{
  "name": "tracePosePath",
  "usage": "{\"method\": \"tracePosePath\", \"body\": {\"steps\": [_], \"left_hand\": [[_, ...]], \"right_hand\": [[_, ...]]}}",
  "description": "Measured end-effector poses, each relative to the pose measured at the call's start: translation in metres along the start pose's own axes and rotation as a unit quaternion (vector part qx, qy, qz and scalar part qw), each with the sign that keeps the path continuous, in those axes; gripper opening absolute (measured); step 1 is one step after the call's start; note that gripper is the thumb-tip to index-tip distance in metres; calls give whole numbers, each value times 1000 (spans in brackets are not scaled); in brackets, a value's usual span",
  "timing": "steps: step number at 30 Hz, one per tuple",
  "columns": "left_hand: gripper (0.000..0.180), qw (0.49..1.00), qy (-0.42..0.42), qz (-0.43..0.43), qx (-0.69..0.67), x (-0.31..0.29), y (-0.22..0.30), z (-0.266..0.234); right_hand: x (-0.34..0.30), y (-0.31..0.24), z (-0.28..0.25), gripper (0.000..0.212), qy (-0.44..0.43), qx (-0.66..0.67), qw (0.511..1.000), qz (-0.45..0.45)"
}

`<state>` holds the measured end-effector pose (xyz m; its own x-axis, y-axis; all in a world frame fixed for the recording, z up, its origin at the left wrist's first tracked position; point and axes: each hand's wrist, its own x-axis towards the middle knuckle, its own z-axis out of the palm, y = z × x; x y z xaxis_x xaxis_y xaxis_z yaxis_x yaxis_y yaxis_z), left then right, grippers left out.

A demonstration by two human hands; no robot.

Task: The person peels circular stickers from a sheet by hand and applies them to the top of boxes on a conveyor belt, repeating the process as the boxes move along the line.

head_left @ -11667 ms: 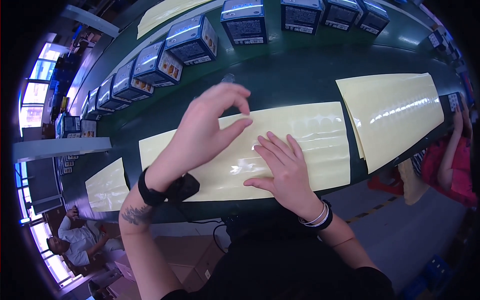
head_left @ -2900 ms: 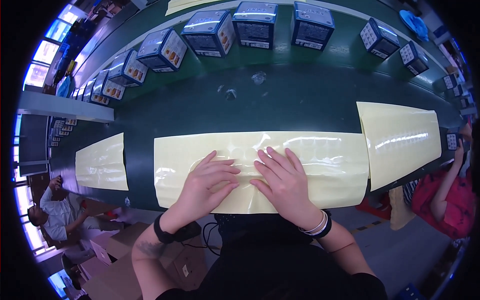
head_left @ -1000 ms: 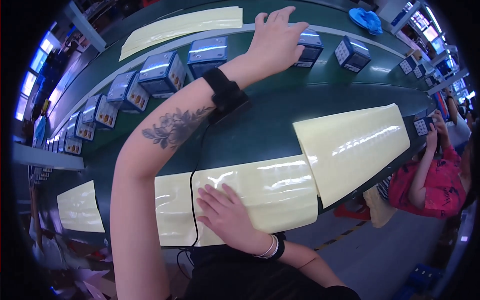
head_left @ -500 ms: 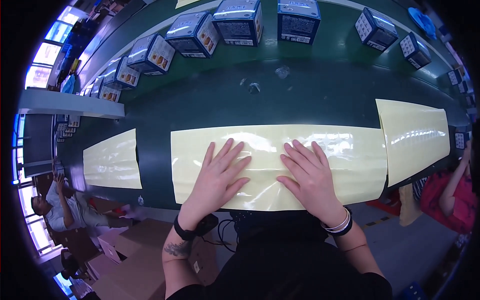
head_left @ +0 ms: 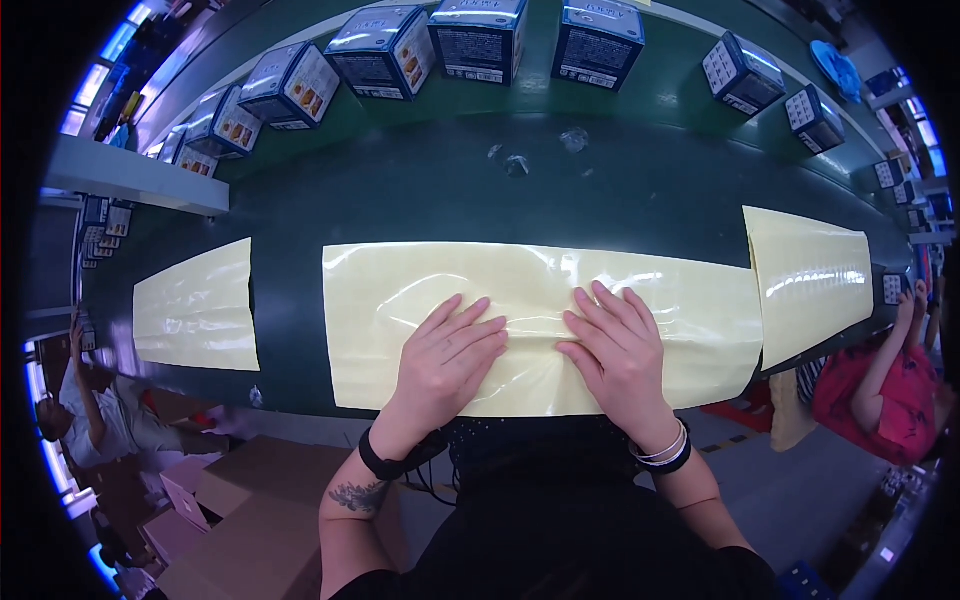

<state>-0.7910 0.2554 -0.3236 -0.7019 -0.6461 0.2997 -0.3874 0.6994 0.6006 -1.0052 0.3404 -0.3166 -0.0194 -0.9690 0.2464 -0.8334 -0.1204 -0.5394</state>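
Observation:
A long pale-yellow glossy sheet (head_left: 400,290) lies flat on the dark green belt (head_left: 620,190) in front of me. My left hand (head_left: 445,360) rests palm down on the sheet's near middle, fingers spread and pointing right. My right hand (head_left: 615,350) lies flat beside it, fingers spread and pointing left. The fingertips of both hands nearly meet over a wrinkle in the sheet. Neither hand grips anything.
A second yellow sheet (head_left: 195,310) lies to the left, a third (head_left: 810,280) to the right, overlapping the middle one's end. Several dark blue boxes (head_left: 480,40) stand along the belt's far side. Cardboard boxes (head_left: 250,520) sit below left. A person in red (head_left: 880,400) works at right.
One second ago my left arm reached across to the far boxes; it has come back. Both hands now lie flat on the sheet, closer together than half a second ago.

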Motion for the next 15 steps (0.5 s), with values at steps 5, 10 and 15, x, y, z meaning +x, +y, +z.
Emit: {"method": "tracePosePath", "body": {"steps": [5,10,15], "left_hand": [[13,999,-15,15,-32,5,3,-5],[14,993,-2,-63,-103,-1,12,-19],[21,992,-96,-26,-83,39,33,-61]], "right_hand": [[-3,1,-5,28,7,0,1000,1],[-7,5,3,28,11,15,1000,-5],[-9,5,-3,27,27,8,1000,-7]]}}
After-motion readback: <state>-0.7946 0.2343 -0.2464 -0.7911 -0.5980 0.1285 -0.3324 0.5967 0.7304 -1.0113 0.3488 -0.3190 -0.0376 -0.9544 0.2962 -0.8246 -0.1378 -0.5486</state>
